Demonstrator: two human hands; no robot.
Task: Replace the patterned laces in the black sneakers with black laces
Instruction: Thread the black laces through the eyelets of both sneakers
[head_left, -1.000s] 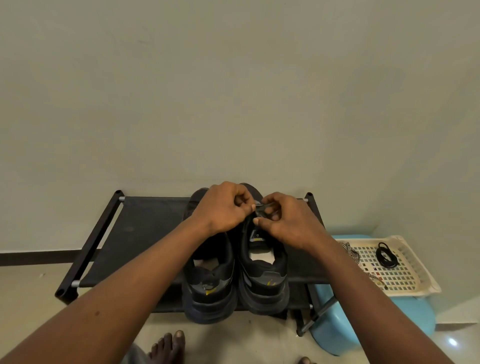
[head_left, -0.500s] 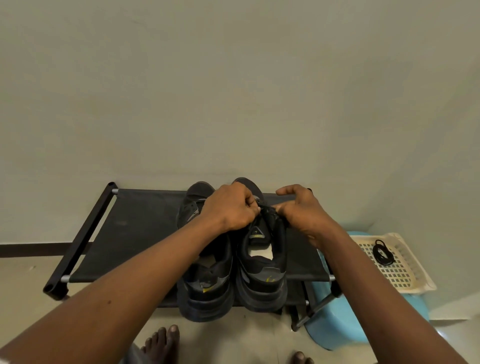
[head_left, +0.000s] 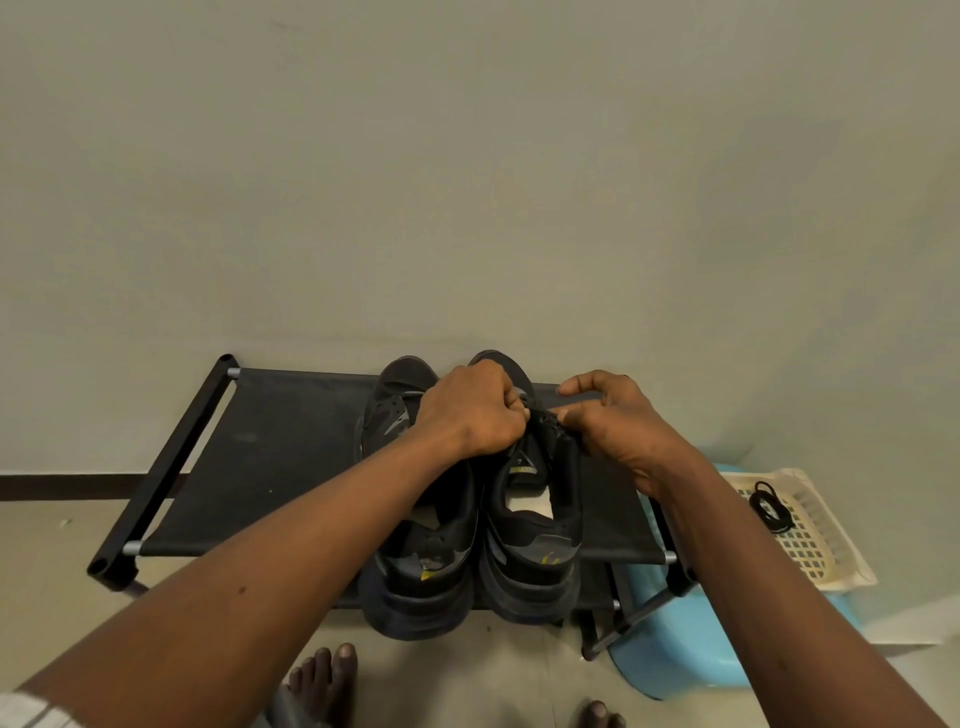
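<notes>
Two black sneakers stand side by side on a black shoe rack (head_left: 270, 457), heels toward me. My left hand (head_left: 470, 410) is curled over the lacing area between the left sneaker (head_left: 415, 571) and the right sneaker (head_left: 535, 551), fingers tucked in at the right shoe's eyelets. My right hand (head_left: 618, 431) pinches the right side of that shoe's upper near the tongue, thumb and forefinger closed on it. Any lace between the fingers is hidden. A coiled black lace (head_left: 771, 506) lies in a cream basket (head_left: 826, 545) at the right.
The rack stands against a plain wall. The cream basket rests on a light blue plastic stool (head_left: 675, 644) right of the rack. My bare feet (head_left: 322, 675) are on the floor below the shoes.
The view has shifted, and the patterned lace seen in the basket a second ago is now hidden behind my right arm. My right hand moved from the shoe's middle to its right edge.
</notes>
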